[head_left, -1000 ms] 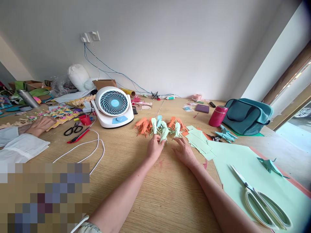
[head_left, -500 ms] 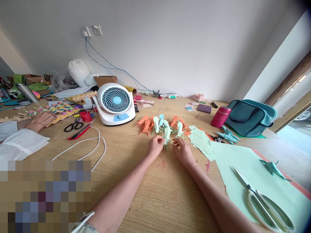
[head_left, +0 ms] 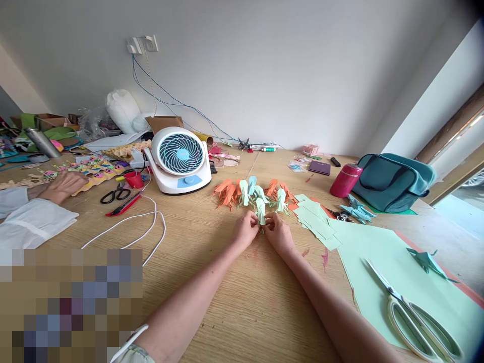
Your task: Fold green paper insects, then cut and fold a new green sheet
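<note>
My left hand (head_left: 245, 230) and my right hand (head_left: 279, 233) meet at a pale green origami insect (head_left: 260, 207). Each hand is closed in a pinch on one side of it, low on the figure. Part of its lower body is hidden by my fingers. Just beyond stand more folded insects: orange ones (head_left: 226, 191) to the left, a light blue one (head_left: 252, 184) in the middle, and another pale green one (head_left: 281, 199) to the right. Cut pale green paper pieces (head_left: 315, 220) lie fanned out right of my right hand.
Large scissors (head_left: 406, 302) rest on a green sheet (head_left: 363, 247) at right. Behind are a pink flask (head_left: 346, 180) and teal bag (head_left: 393, 181). A fan (head_left: 179, 161), black scissors (head_left: 115, 193) and white cable (head_left: 153, 214) lie left, near a co-worker's hand (head_left: 66, 185).
My right hand has moved left and closed on the pale green insect, so both hands are now against it. The view has shifted slightly.
</note>
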`<state>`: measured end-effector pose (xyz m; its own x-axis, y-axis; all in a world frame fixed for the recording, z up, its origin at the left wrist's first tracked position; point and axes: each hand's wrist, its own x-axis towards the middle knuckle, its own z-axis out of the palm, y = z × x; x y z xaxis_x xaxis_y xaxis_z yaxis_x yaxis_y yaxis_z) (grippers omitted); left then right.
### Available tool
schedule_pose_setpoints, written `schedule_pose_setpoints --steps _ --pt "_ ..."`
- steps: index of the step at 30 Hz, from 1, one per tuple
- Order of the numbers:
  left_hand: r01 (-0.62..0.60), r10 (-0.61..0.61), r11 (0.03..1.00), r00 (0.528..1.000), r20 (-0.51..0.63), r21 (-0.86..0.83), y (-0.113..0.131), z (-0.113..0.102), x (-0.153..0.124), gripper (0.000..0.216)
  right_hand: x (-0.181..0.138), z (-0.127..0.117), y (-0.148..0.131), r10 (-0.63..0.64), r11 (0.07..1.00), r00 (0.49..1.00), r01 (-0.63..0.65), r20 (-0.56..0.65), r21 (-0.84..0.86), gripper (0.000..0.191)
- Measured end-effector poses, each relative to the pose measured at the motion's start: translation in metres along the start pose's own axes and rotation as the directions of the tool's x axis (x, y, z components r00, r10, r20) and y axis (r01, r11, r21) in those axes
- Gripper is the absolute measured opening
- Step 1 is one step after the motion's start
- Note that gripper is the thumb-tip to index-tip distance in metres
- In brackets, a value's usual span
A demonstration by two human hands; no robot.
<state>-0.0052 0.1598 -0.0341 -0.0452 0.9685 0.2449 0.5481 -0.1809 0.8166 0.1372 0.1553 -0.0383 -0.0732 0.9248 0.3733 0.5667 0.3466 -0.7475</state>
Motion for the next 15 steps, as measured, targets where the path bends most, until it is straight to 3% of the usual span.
schedule_pose_setpoints --steps 5,15 --pt "-0.035 0.037 0.997 0.999 -0.033 0.068 -0.0007 0.0001 -0.0005 0.018 0.0006 -0.0006 0.0025 -0.024 0.999 1.0 0.024 -0.016 -0.04 0.023" --pt "-0.227 0.235 0.951 0.972 -0.013 0.209 0.0019 -0.0068 -0.0091 0.022 0.0022 -0.003 0.0049 -0.135 0.974 0.991 0.129 -0.019 -0.188 0.011"
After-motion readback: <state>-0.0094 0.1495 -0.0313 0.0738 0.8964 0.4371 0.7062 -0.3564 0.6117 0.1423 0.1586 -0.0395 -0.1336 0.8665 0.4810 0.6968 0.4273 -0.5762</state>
